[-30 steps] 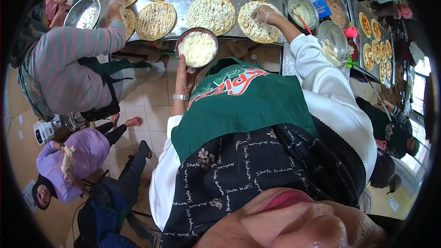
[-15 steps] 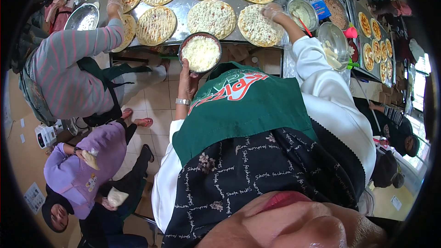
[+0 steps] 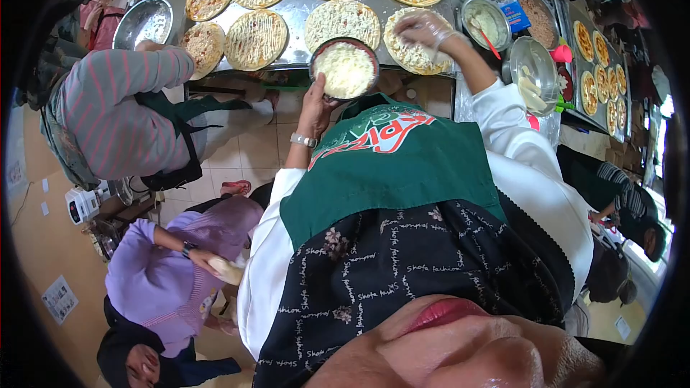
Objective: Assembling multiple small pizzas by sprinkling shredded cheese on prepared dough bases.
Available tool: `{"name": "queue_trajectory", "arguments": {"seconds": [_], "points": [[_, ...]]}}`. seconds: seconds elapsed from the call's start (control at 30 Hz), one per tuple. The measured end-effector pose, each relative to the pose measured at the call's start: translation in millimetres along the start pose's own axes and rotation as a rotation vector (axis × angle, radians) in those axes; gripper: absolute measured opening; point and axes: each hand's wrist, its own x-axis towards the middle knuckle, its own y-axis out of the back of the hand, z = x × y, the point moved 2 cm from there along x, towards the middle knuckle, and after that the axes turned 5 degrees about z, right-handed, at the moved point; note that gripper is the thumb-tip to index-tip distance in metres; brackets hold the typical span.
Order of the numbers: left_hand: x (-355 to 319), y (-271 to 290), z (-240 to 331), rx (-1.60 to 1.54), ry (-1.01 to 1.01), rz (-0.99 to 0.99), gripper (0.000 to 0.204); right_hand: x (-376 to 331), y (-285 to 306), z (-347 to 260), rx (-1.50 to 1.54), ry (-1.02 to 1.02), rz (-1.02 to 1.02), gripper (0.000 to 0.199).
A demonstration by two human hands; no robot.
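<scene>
My left hand (image 3: 318, 99) grips the rim of a dark round bowl (image 3: 314, 74) full of pale grated cheese (image 3: 348, 70), held at the table's near edge. A clear plastic glove covers my right hand (image 3: 425, 33), which hovers over a round pizza (image 3: 412, 58) scattered with grated cheese. Its fingers are bent and apart, and nothing shows between them. Just left of that one, another pizza (image 3: 343, 23) carries cheese too.
Several pizzas with cream stripes cover the metal table (image 3: 295, 36). To the right stand a basin of white mixture (image 3: 486, 23), a steel bowl (image 3: 530, 65) and a tray of small pizzas (image 3: 595, 72). A person in a striped top (image 3: 115, 100) works at left; another wears purple (image 3: 172, 273).
My right hand has lifted slightly off the pizza. The view has shifted, so the table sits further right. The person in purple has moved closer to my left side.
</scene>
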Motion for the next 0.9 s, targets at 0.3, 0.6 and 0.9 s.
{"name": "queue_trajectory", "arguments": {"seconds": [0.3,0.6,0.9], "points": [[16,-28,-3,0.205,0.118,0.026,0.053,-13,-116,-44,-1.028,0.476,-0.122,0.029],[18,-47,3,0.236,0.12,0.09,0.057,19,-83,-30,-0.59,0.392,-0.38,0.022],[25,-51,9,0.182,0.044,0.107,0.065,34,61,11,-0.028,-0.119,-0.159,0.019]]}}
